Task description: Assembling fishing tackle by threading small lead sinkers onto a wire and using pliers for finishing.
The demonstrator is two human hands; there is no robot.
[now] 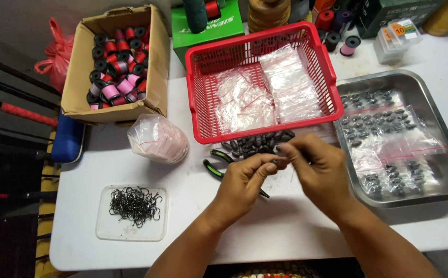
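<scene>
Near the middle of the white table (pixel 286 231), the left hand (pixel 242 188) and right hand (pixel 319 172) are brought together, fingertips pinched on a small dark sinker (pixel 275 162). A pile of sinkers (pixel 257 144) lies just beyond, before the red basket (pixel 203 98). Green-handled pliers (pixel 214 166) lie left; a steel tray (pixel 440 128) stands right.

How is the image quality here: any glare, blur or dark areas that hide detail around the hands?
Head view: lighting is even on the white table; glare whitens the plastic bags in the red basket; soft shadows fall under the left hand and right hand; the small piece at the fingertips is too blurred to identify; the left edge is dark.
</scene>
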